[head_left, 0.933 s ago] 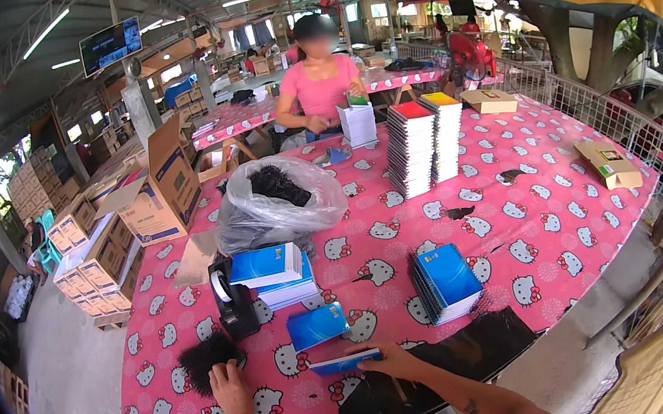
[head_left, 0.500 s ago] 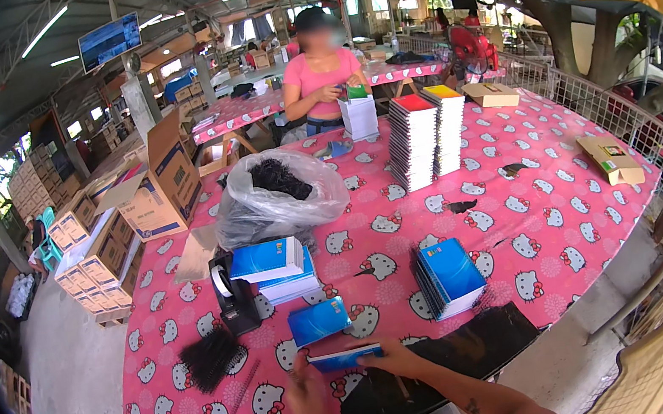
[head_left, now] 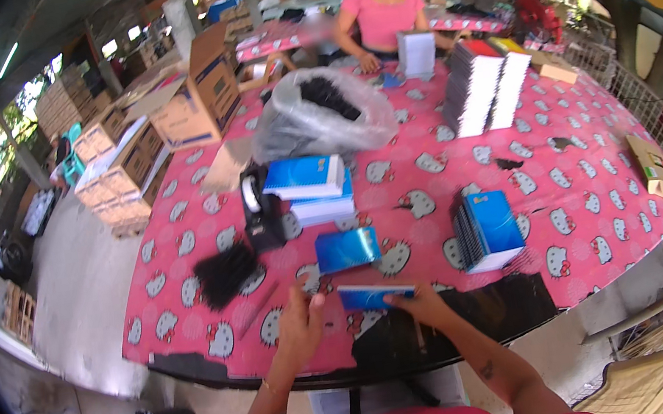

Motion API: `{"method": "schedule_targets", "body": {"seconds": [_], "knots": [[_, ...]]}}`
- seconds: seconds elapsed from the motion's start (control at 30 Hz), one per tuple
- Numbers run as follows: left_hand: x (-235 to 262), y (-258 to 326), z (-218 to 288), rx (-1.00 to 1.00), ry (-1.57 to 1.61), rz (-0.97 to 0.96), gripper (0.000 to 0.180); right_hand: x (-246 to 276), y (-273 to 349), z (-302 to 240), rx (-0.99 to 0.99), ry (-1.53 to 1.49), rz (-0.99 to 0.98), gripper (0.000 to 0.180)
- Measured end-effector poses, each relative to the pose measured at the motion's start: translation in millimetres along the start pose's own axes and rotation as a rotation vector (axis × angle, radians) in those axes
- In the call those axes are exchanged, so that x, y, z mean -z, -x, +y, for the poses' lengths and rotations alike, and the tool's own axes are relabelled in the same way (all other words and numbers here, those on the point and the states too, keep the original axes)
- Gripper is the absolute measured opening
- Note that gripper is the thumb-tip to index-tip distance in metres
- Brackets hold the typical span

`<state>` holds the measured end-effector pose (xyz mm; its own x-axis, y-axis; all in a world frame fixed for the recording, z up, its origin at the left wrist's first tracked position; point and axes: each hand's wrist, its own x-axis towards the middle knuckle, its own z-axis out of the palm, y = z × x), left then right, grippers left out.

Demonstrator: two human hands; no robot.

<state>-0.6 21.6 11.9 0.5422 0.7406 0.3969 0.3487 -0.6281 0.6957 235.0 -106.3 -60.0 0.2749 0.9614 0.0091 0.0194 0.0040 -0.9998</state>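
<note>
My right hand (head_left: pixel 423 306) grips the right end of a thin blue notebook (head_left: pixel 365 297), held above the near edge of the table. Just left of that notebook, my left hand (head_left: pixel 303 329) is raised, fingers apart, holding nothing. Beyond it a blue notebook cover (head_left: pixel 347 250) lies flat. Farther back is a pile of blue notebooks (head_left: pixel 303 179), beside a black tape dispenser (head_left: pixel 262 215). A bundle of thin black binding strips (head_left: pixel 226 274) rests at the left. To the right stands a stack of blue notebooks with black-bound edges (head_left: pixel 491 228).
A clear plastic bag (head_left: pixel 370 120) with black material sits mid-table, near an open cardboard box (head_left: pixel 199 98). Tall notebook stacks (head_left: pixel 475 91) stand toward the back right. Across the table a person in pink (head_left: pixel 384 15) stands by a white stack (head_left: pixel 417 54).
My left hand has come away from the notebook, which stays in my right hand. The view has tipped down. The person opposite has lowered their hands from the white stack's top.
</note>
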Motion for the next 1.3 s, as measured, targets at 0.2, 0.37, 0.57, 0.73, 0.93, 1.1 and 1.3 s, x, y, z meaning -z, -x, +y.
{"method": "schedule_targets", "body": {"seconds": [0.2,0.37,0.57,0.73,0.93,1.1,1.3], "knots": [[2,1,1,-0.077,0.067,-0.079,0.018,-4,2,2,0.064,0.017,0.034,0.032],[-13,2,-13,-0.214,0.066,0.102,0.013,-9,0,-5,0.042,-0.011,0.034,0.031],[-11,-1,-11,-0.105,0.014,0.001,0.014,-7,1,-4,0.057,-0.030,0.031,0.032],[-14,-11,-21,-0.127,0.088,0.004,0.016,-9,1,-7,0.090,0.010,0.028,0.030],[-10,-13,-18,0.004,0.227,-0.118,0.015,-6,3,-5,0.071,-0.016,0.002,0.029],[-5,-20,-20,-0.312,0.029,-0.163,0.019,-6,5,-7,0.029,-0.024,-0.026,0.028],[-4,-25,-11,-0.359,-0.186,-0.281,0.042,-13,8,-16,0.087,-0.025,0.007,0.030]]}}
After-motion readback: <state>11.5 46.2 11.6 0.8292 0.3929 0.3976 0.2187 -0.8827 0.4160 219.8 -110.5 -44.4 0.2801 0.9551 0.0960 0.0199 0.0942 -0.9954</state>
